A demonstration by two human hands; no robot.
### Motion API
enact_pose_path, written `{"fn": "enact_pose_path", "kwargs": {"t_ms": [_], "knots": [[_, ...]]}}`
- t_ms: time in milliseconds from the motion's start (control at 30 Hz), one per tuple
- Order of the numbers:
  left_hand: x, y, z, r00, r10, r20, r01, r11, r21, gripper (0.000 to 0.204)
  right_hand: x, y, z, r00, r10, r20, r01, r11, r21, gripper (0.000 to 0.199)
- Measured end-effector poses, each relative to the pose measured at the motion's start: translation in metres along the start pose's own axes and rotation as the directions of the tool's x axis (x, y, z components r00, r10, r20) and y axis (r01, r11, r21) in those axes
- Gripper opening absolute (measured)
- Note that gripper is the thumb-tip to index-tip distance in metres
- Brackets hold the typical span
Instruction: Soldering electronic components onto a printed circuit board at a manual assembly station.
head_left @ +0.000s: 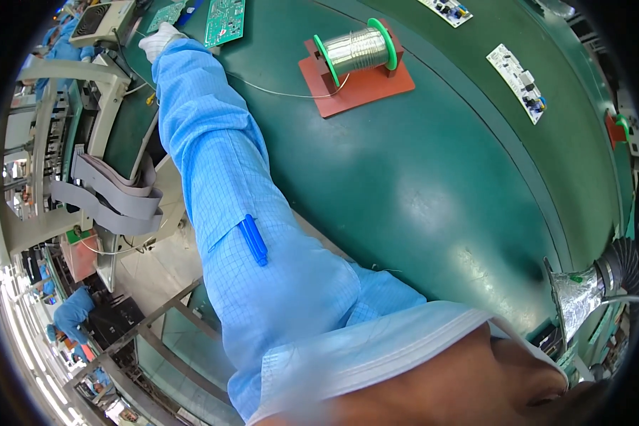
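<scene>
My left arm, in a blue checked sleeve, reaches to the upper left. My left hand (159, 42) wears a white glove and is at the near edge of a green circuit board (166, 17). Its fingers are too small and partly hidden to show their grip. Just right of it lies a second green circuit board (225, 21). A spool of solder wire (356, 52) with green flanges sits on a red-brown stand (369, 92). From the spool, its wire (270, 91) runs left and disappears behind my forearm. My right hand is out of view.
Two white boards with components (520, 84) lie beyond a raised strip on the green table (405, 184). A foil-wrapped nozzle (575, 298) on a black hose stands at right. At left are a beige machine (103, 23), grey ribbon cable (113, 195) and a metal frame (181, 341).
</scene>
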State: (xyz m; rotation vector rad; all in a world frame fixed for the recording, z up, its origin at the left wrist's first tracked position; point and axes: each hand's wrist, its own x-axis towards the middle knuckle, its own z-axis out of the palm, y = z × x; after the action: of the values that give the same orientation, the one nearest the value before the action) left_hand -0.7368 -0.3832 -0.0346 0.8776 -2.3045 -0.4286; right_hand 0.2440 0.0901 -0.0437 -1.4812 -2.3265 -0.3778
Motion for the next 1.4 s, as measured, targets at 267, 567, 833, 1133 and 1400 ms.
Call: {"fn": "enact_pose_path", "kwargs": {"t_ms": [267, 567, 833, 1133, 1400], "knots": [[-0.004, 0.013, -0.005, 0.994, -0.106, 0.038, 0.109, 0.988, -0.11, 0.069, 0.001, 0.009, 0.005, 0.999, 0.01, 0.043, -0.008, 1.0, -0.03, 0.031], [0.005, 0.012, -0.011, 0.96, -0.238, 0.146, 0.266, 0.938, -0.221, 0.058, 0.0, 0.021, 0.009, 0.998, 0.025, 0.053, -0.023, 0.999, -0.041, 0.03], [-0.038, -0.015, -0.066, 0.875, -0.251, 0.413, 0.459, 0.162, -0.873, 0.037, -0.004, 0.031, 0.019, 0.998, 0.051, 0.037, -0.06, 0.96, 0.273, 0.029], [-0.131, -0.053, -0.311, 0.725, 0.627, 0.286, 0.297, 0.09, -0.951, 0.037, -0.004, 0.037, 0.03, 0.993, -0.017, -0.115, 0.056, 0.937, 0.345, 0.027], [-0.336, -0.048, -0.453, -0.06, 0.916, 0.395, 0.584, 0.354, -0.731, 0.013, 0.0, 0.023, 0.022, 0.989, 0.147, -0.028, -0.096, 0.762, 0.641, 0.029]]}}
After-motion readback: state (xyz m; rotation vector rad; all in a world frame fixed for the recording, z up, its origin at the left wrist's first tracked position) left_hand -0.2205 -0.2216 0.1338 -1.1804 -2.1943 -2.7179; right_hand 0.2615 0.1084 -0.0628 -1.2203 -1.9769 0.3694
